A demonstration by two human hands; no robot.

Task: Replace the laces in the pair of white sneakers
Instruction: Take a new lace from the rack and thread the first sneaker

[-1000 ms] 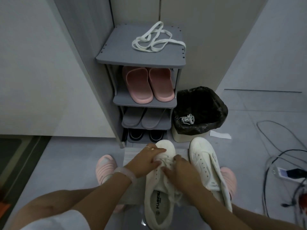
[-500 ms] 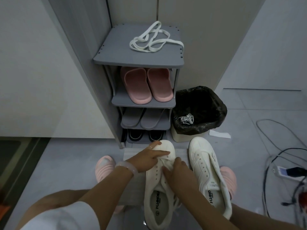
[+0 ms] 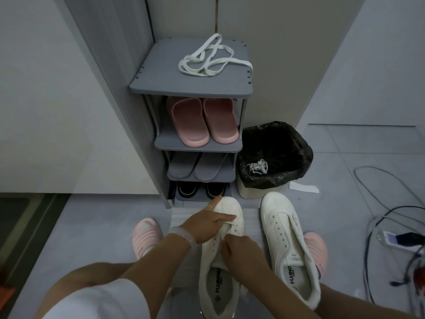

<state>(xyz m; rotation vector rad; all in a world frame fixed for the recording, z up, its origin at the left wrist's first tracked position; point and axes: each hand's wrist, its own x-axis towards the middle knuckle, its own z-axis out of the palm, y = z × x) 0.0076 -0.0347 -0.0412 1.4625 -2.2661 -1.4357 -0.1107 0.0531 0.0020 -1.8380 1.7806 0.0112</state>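
Grey floor before the shoe rack (image 3: 190,90): your left hand (image 3: 207,224) pinches the lace on the near sneaker (image 3: 220,261); right hand (image 3: 243,252) grips its tongue. Second sneaker (image 3: 287,245) beside it is laceless; new laces (image 3: 211,58) wait atop the rack.

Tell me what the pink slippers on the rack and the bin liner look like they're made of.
Pink slippers: likely moulded foam or rubber; matte, seamless, thick rounded edges. Bin liner: thin black plastic film; crinkled and faintly glossy, folded over the rim.

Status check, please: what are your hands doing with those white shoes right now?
Left hand pinching lace at left sneaker's toe end. Right hand gripping its eyelet area. Right sneaker unlaced. Nothing blocking.
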